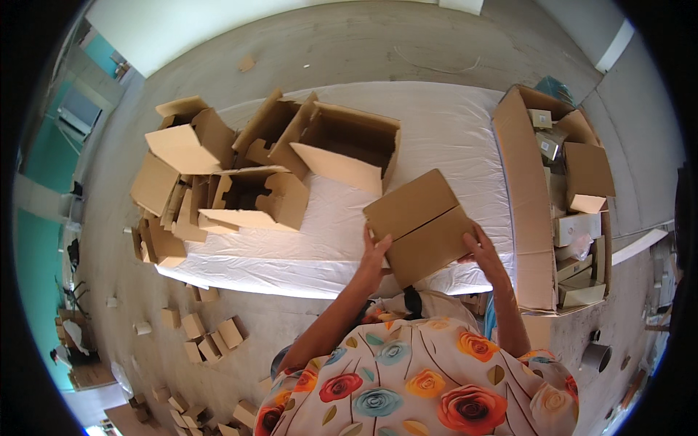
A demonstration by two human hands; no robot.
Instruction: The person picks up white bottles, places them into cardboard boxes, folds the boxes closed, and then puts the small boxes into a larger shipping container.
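Observation:
Between my two hands is a brown cardboard box (425, 225), tilted, its two top flaps folded in so that a dark seam runs across the middle. My left hand (376, 254) grips its left side, thumb on the top face. On the opposite side my right hand (476, 247) holds the edge with its fingers wrapped round it. The box is over the near edge of a table covered with a white sheet (451, 156). Left of it, an open cardboard box (349, 149) lies with its flaps spread, and another open box (258, 196) sits nearer.
More open cardboard boxes (193, 134) crowd the table's left end. A large carton (520, 211) holding several small boxes stands at the right. Small cardboard boxes (207, 345) are scattered on the floor at the lower left. A grey pipe piece (598, 356) lies at the lower right.

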